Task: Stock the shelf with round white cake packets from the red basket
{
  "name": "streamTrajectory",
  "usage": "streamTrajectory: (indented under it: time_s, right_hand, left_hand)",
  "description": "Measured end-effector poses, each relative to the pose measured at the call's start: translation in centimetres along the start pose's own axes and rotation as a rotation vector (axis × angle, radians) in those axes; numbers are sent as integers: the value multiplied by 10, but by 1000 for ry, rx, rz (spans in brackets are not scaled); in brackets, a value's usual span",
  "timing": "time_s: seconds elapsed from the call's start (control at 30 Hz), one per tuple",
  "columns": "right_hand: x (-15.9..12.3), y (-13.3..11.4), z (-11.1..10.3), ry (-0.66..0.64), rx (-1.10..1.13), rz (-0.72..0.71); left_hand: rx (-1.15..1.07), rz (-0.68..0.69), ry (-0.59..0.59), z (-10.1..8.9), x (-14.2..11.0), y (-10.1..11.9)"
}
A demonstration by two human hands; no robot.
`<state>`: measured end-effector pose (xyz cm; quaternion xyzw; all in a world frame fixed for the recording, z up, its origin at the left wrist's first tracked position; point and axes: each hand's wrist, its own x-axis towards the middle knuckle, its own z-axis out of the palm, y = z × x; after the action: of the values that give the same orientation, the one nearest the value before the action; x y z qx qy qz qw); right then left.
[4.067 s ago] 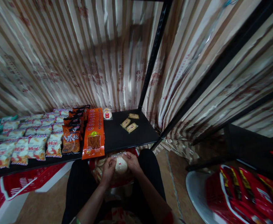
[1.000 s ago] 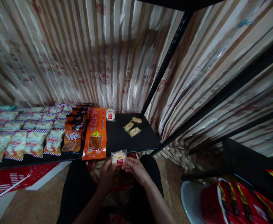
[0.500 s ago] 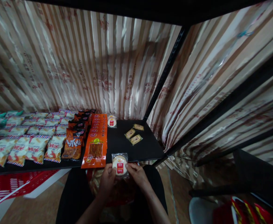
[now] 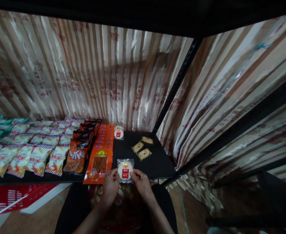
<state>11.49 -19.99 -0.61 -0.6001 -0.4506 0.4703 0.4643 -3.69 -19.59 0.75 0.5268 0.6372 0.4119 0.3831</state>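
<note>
Between my two hands is a packaged rice cracker [image 4: 125, 171], round and white in a clear wrapper with a red label facing me. My left hand [image 4: 111, 186] pinches its left edge, and my right hand [image 4: 141, 184] pinches the right edge. The packet is at the front edge of the black shelf [image 4: 130, 162]; whether it touches the shelf I cannot tell. A matching rice cracker packet [image 4: 118, 133] lies at the back of the shelf, beside the orange snack-stick packs [image 4: 99, 164]. Below my hands, a bag of several packets [image 4: 119, 198] sits between my knees, partly hidden.
Three small yellow packets [image 4: 144, 153] lie on the shelf's right part. Orange-and-black snack bags [image 4: 75, 157] and rows of white snack bags [image 4: 56, 158] fill the left. Black shelf posts [image 4: 177, 86] and a striped curtain [image 4: 123, 81] enclose the back. A red basket [image 4: 16, 196] is below left.
Earlier the cracker was plain side up, low over the bag. It has since been turned label side up and raised to the shelf's front edge. My view has tilted upward.
</note>
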Motion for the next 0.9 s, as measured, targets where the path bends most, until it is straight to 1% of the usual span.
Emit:
streamTrajectory:
  time_s: [0.17,0.37,0.57,0.67,0.83,0.9]
  right_hand:
    - [13,-5,6,19,-13,-16]
    - [30,-9,17,61,2,-16]
    - [47,-3,23,68,-8,-46]
    - [56,1,27,96,-18,-70]
    - [71,5,31,124,-42,-62]
    - [77,5,33,121,-36,-61]
  left_hand:
    - [25,-9,-18,5,13,2]
    - [25,-18,5,15,31,-2]
    - [130,-62,-21,17,45,7]
    - [159,-82,-57,19,53,8]
    - [171,-82,-24,23,64,6]
    - [173,-85,-31,24,66,8]
